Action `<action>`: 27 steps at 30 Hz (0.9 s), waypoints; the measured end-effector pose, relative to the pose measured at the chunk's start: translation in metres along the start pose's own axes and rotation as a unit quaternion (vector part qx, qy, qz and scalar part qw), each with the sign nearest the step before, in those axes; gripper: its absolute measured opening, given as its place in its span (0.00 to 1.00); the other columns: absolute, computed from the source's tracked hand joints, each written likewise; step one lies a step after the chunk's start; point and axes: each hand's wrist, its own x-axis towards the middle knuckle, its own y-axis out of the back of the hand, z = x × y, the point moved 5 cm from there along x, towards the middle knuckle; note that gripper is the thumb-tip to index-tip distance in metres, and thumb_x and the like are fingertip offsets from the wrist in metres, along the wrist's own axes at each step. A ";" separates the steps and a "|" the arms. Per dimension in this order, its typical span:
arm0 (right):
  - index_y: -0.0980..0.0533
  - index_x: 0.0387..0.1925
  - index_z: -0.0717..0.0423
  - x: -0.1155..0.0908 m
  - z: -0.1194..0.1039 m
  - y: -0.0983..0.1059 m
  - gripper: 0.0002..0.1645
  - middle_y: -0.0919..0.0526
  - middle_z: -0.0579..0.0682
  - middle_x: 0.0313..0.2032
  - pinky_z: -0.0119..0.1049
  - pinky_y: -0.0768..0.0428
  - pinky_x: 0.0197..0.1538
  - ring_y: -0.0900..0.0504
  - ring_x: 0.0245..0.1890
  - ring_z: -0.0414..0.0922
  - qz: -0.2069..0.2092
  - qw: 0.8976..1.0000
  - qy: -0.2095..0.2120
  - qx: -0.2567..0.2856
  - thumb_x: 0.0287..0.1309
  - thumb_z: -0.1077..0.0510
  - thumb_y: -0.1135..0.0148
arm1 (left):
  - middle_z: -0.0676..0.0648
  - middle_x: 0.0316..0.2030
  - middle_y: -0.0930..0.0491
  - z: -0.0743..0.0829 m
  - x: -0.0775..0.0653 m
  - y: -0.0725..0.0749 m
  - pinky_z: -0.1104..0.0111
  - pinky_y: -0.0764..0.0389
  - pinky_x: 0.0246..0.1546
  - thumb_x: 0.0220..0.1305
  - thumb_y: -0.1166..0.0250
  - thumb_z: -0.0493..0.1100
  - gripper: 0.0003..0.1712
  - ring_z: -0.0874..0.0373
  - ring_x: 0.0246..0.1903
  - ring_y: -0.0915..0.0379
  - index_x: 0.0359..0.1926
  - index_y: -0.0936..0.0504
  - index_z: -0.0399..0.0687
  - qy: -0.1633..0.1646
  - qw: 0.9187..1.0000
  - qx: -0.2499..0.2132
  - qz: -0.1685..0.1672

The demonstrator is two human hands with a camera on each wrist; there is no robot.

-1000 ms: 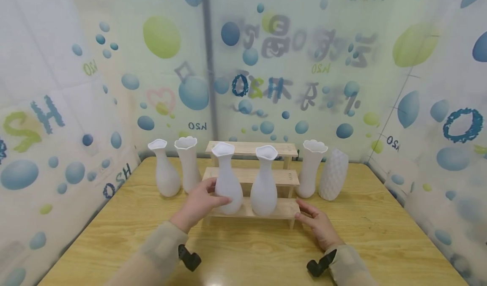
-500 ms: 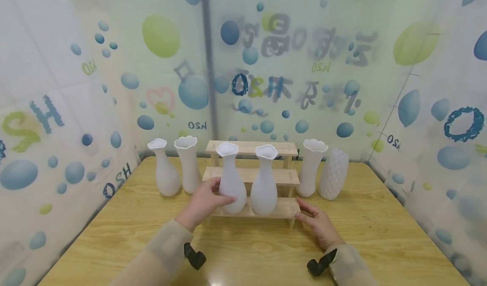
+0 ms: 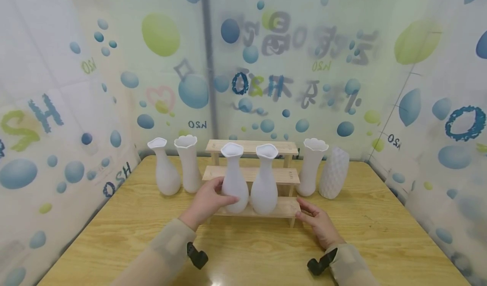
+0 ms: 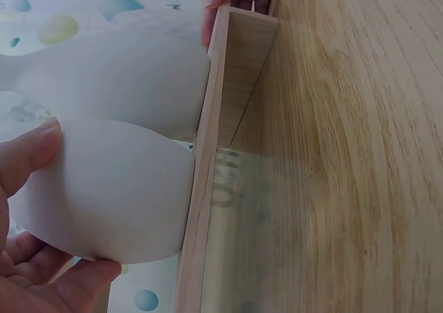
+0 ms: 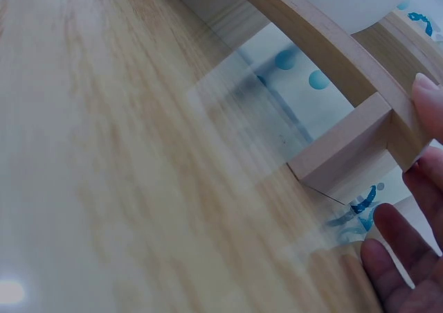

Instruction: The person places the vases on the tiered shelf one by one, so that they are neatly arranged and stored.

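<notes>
My left hand [image 3: 204, 203] grips the lower body of a white vase [image 3: 235, 186] with a flared, angular rim. The vase stands upright on the lowest step of a three-tier wooden stand [image 3: 285, 208]. In the left wrist view, thumb and fingers lie on opposite sides of the held vase [image 4: 114, 188]. Close to its right is a matching vase [image 3: 264, 189] on the same step; a narrow gap shows between them. At the stand's right end, my right hand [image 3: 319, 224] holds the lowest board by its corner, the other fingers spread below it in the right wrist view.
Left of the stand are a narrow-necked white vase [image 3: 167, 176] and one with a scalloped rim [image 3: 189, 167]. To the right stand another scalloped vase [image 3: 311, 167] and a textured vase [image 3: 334, 174]. All are on the wooden table [image 3: 251, 252], before a patterned curtain [image 3: 323, 108].
My left hand has slid the held vase rightward along the lowest step, narrowing the gap to the matching vase. My right hand stays at the stand's end.
</notes>
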 end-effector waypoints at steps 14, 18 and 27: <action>0.35 0.67 0.61 0.001 0.000 0.000 0.34 0.31 0.60 0.64 0.50 0.42 0.65 0.37 0.63 0.51 0.001 1.000 -0.003 0.009 0.61 0.60 0.36 | 0.50 0.54 0.24 -0.001 -0.001 -0.004 0.53 0.25 0.53 0.49 0.24 0.51 0.40 0.52 0.52 0.28 0.62 0.29 0.51 -0.006 1.000 -0.017 -0.023; 0.35 0.67 0.61 0.001 0.001 0.000 0.34 0.31 0.60 0.64 0.48 0.42 0.64 0.36 0.62 0.49 0.002 1.000 -0.006 0.009 0.61 0.60 0.36 | 0.50 0.55 0.25 -0.004 -0.002 -0.003 0.53 0.26 0.53 0.50 0.24 0.49 0.43 0.53 0.53 0.28 0.65 0.32 0.51 -0.022 0.999 -0.011 -0.029; 0.36 0.68 0.61 0.000 0.002 -0.001 0.34 0.32 0.60 0.65 0.50 0.42 0.65 0.38 0.64 0.51 -0.003 1.000 -0.008 0.014 0.62 0.60 0.38 | 0.42 0.66 0.35 -0.017 -0.017 0.023 0.47 0.33 0.59 0.53 0.26 0.47 0.47 0.42 0.63 0.38 0.70 0.38 0.45 -0.007 0.999 0.028 -0.022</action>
